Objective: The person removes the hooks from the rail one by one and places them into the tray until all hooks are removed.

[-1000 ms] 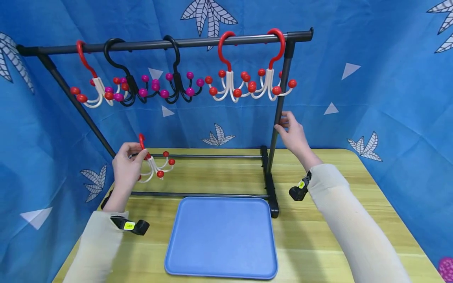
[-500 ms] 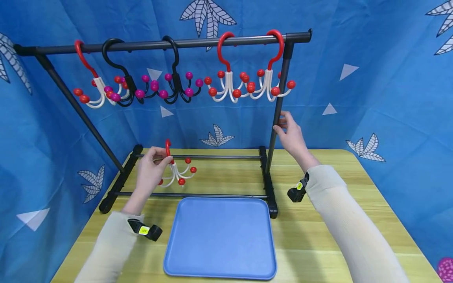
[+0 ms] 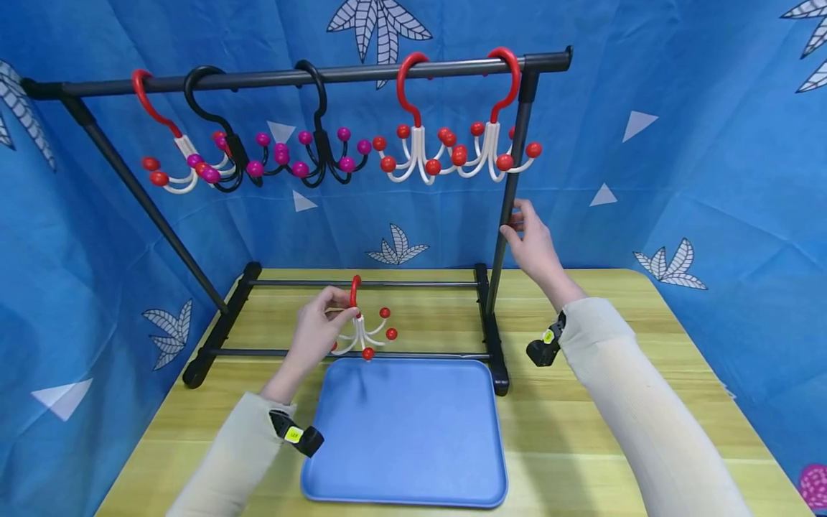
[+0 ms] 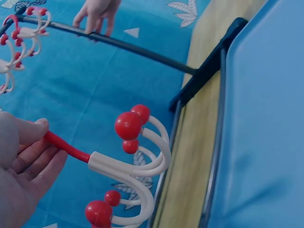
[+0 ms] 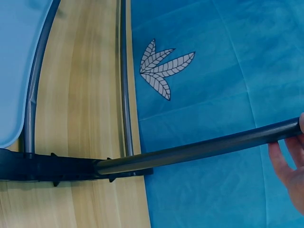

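Observation:
In the head view my left hand [image 3: 316,327] pinches the red hook of a white multi-arm hanger [image 3: 360,332] with red ball tips. The hanger is held upright just above the far-left edge of the blue tray [image 3: 413,445]. The left wrist view shows thumb and fingers on the red neck, and the white arms [image 4: 154,166] curving away from them. My right hand [image 3: 535,248] grips the right upright [image 3: 506,205] of the black rack. Part of that hand is cut off in the right wrist view, where its fingers [image 5: 281,164] touch the pole [image 5: 204,148].
On the rack's top bar [image 3: 362,75] hang red-and-white hangers [image 3: 418,143] and black ones with magenta balls [image 3: 323,147]. Two low crossbars join the rack's black feet [image 3: 494,345], behind the tray on the wooden table [image 3: 581,431]. Blue cloth [image 3: 711,143] surrounds the table.
My left hand has carried the red-and-white hanger to the right and slightly nearer, from the rack's left side to the tray's far edge. The right hand stays on the upright.

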Demonstrator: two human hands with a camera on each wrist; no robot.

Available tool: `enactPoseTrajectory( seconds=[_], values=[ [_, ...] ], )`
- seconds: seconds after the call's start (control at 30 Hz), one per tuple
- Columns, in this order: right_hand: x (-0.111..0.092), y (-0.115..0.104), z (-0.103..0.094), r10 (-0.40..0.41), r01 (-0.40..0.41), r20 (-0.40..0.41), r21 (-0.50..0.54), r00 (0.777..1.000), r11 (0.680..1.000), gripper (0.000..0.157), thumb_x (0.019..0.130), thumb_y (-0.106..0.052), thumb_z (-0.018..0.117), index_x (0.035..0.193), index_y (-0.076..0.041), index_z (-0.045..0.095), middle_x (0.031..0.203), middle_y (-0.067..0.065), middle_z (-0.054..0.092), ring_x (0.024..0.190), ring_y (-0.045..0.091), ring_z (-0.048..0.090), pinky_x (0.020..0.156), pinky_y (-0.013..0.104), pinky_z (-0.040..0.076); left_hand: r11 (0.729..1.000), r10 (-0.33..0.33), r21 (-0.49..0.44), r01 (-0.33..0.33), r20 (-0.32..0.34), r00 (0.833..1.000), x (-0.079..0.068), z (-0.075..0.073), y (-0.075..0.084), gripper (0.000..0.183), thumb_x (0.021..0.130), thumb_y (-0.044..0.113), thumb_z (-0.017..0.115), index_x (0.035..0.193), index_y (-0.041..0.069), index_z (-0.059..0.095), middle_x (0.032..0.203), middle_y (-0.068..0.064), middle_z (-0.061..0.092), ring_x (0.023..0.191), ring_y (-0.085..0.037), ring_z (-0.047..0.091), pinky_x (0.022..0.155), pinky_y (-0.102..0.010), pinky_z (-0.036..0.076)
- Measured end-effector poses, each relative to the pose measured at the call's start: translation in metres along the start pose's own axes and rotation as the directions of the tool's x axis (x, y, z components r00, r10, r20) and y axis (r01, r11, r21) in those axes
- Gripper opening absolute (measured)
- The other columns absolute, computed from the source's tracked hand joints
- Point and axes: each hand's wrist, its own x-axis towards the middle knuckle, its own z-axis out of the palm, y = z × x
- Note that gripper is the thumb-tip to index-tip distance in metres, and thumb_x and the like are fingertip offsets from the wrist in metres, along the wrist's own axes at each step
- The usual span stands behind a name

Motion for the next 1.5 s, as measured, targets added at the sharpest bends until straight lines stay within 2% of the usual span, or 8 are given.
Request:
enactPoseTrajectory(
  seconds=[0.33,0.63,0.83,1.03,1.13,1.3,1.37,1.5],
  values=[
    [0.002,0.001,0.002,0.003,-0.003,0.000,0.006,1.000,1.000,0.039,0.096,-0.015,0.044,0.132,-0.012,0.032,0.118,0.016,0.048,0.112,0.030,0.046,0.091,0.049,0.041,0.994,-0.079,-0.070,0.081,0.029,0.996,-0.010,0.031,-0.005,0.016,0.082,0.005,0.066,0.096,0.004,0.059,0.093,-0.010,0.062,0.089,-0.018,0.060,0.076,-0.027,0.052],
    [0.000,-0.001,0.002,0.021,-0.022,0.014,0.019,1.000,1.000,0.039,0.096,-0.015,0.042,0.134,-0.010,0.030,0.119,0.017,0.046,0.107,0.032,0.047,0.087,0.049,0.042,0.980,-0.121,-0.147,0.132,0.080,0.989,-0.023,0.056,-0.004,0.015,0.081,0.004,0.067,0.094,0.006,0.060,0.091,-0.007,0.062,0.087,-0.017,0.060,0.074,-0.025,0.052],
    [0.001,0.001,0.002,0.024,-0.024,0.023,0.012,0.999,1.000,0.041,0.097,-0.015,0.042,0.134,-0.009,0.028,0.120,0.018,0.045,0.109,0.033,0.046,0.088,0.049,0.042,0.973,-0.117,-0.188,0.137,0.115,0.986,-0.031,0.070,-0.004,0.015,0.079,0.003,0.067,0.092,0.006,0.060,0.090,-0.008,0.062,0.087,-0.018,0.061,0.074,-0.024,0.053],
    [0.003,0.003,0.001,0.023,-0.023,0.022,-0.011,0.999,1.000,0.042,0.097,-0.017,0.041,0.135,-0.009,0.027,0.122,0.019,0.045,0.110,0.034,0.046,0.088,0.050,0.042,0.959,-0.135,-0.225,0.170,0.163,0.977,-0.039,0.086,-0.001,0.016,0.080,0.005,0.068,0.094,0.005,0.061,0.093,-0.010,0.063,0.088,-0.022,0.062,0.075,-0.024,0.052],
    [0.001,0.002,0.001,0.025,-0.024,0.021,-0.017,0.999,1.000,0.042,0.097,-0.017,0.041,0.136,-0.010,0.027,0.122,0.019,0.045,0.109,0.033,0.046,0.088,0.050,0.042,0.958,-0.133,-0.229,0.173,0.182,0.974,-0.045,0.092,0.011,0.015,0.080,0.004,0.066,0.095,0.002,0.061,0.094,-0.011,0.063,0.089,-0.025,0.061,0.075,-0.025,0.052],
    [0.000,0.001,0.002,0.024,-0.023,0.026,-0.012,0.999,1.000,0.042,0.097,-0.018,0.041,0.135,-0.010,0.026,0.121,0.019,0.045,0.109,0.033,0.045,0.088,0.050,0.041,0.954,-0.115,-0.249,0.166,0.205,0.972,-0.054,0.103,0.028,0.014,0.081,0.001,0.065,0.094,-0.002,0.060,0.093,-0.014,0.063,0.087,-0.023,0.060,0.073,-0.022,0.052],
    [0.001,0.001,0.002,0.021,-0.021,0.025,-0.010,0.999,1.000,0.041,0.097,-0.018,0.040,0.135,-0.009,0.027,0.121,0.019,0.045,0.109,0.033,0.046,0.088,0.050,0.041,0.952,-0.105,-0.263,0.160,0.212,0.972,-0.055,0.109,0.028,0.014,0.080,0.000,0.065,0.093,-0.002,0.060,0.092,-0.014,0.063,0.086,-0.019,0.060,0.073,-0.021,0.051],
    [0.002,0.001,0.002,0.012,-0.012,0.026,-0.008,1.000,1.000,0.042,0.097,-0.019,0.040,0.136,-0.009,0.026,0.121,0.020,0.045,0.109,0.034,0.045,0.088,0.050,0.041,0.945,-0.099,-0.285,0.164,0.229,0.968,-0.054,0.126,0.013,0.014,0.080,0.005,0.068,0.092,0.004,0.062,0.091,-0.009,0.064,0.087,-0.019,0.060,0.073,-0.021,0.052]
  ],
)
